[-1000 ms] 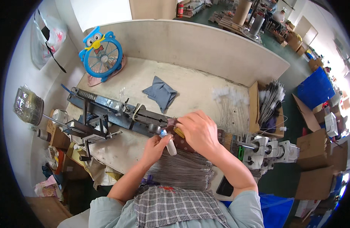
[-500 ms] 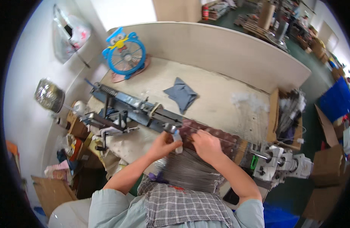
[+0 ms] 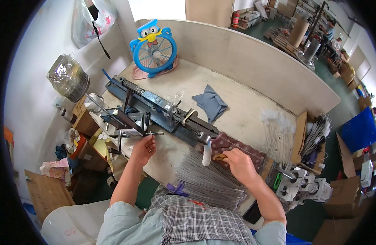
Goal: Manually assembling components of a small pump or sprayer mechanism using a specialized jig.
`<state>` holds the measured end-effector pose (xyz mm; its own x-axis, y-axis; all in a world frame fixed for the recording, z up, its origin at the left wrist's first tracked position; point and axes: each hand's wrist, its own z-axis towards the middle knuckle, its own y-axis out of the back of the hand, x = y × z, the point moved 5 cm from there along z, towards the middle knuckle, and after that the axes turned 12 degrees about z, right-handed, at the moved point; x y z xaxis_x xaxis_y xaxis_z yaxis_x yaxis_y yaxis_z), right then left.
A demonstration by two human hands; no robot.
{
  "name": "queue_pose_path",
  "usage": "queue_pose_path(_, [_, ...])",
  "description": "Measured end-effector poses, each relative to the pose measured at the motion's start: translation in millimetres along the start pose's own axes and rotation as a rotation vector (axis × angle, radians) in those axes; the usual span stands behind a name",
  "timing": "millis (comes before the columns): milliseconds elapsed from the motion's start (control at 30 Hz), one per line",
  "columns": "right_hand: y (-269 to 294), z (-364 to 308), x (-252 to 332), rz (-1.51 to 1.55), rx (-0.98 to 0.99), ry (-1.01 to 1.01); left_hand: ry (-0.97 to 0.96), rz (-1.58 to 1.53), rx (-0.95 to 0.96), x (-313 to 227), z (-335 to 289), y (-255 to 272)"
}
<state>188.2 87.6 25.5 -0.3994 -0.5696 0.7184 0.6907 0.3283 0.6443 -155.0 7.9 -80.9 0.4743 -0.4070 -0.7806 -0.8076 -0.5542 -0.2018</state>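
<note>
My left hand (image 3: 143,150) has its fingers curled just below a short metal rod (image 3: 157,133) on the black metal frame (image 3: 129,122); whether it grips a part there is hidden. Between thumb and fingers my right hand (image 3: 240,165) holds a small tan, wooden-looking piece (image 3: 220,157), its far side hidden by the hand. Just left of that piece, a white-wrapped handle (image 3: 206,154) hangs from a rounded metal head (image 3: 203,138) at the near end of the long metal bench fixture (image 3: 167,112). A bundle of thin grey wires (image 3: 206,179) lies close to my body.
A dotted maroon cloth (image 3: 247,154) lies under my right hand, beside a clamp-like metal machine (image 3: 304,183). A blue fan (image 3: 155,54) and a grey cloth (image 3: 211,103) sit farther back. An open cardboard box (image 3: 302,139) holds wires; a low partition (image 3: 245,61) edges the table.
My left hand has left the white-wrapped handle and moved left to the black frame. My right hand has shifted slightly right and nearer, with the tan piece now showing. The view has shifted too.
</note>
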Motion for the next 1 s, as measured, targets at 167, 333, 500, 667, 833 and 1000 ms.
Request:
queue_pose_path(167, [14.5, -5.0, 6.9, -0.009, 0.048, 0.004, -0.024, -0.075, -0.111, 0.5, -2.1, -8.5])
queue_pose_path(333, [51.0, -1.3, 26.1, -0.043, -0.064, 0.077, -0.368, 0.054, 0.016, 4.5, -31.2, -65.3])
queue_pose_path(500, [81.9, -0.8, 0.8, 0.072, -0.224, -0.162, -0.182, 0.197, 0.529, 31.0, -87.3, -217.4])
queue_pose_path(667, [86.2, -20.4, -14.6, 0.199, -0.274, -0.251, -0.251, 0.212, 0.605, 46.5, -80.3, -265.3])
queue_pose_path(833, [93.8, -34.2, -23.4, 0.238, -0.274, -0.286, -0.319, 0.239, 0.609, 49.9, -83.8, -271.6])
queue_pose_path(1000, [100.8, -39.3, -28.1, 0.272, -0.245, -0.370, -0.331, 0.266, 0.585, 51.8, -84.4, -274.3])
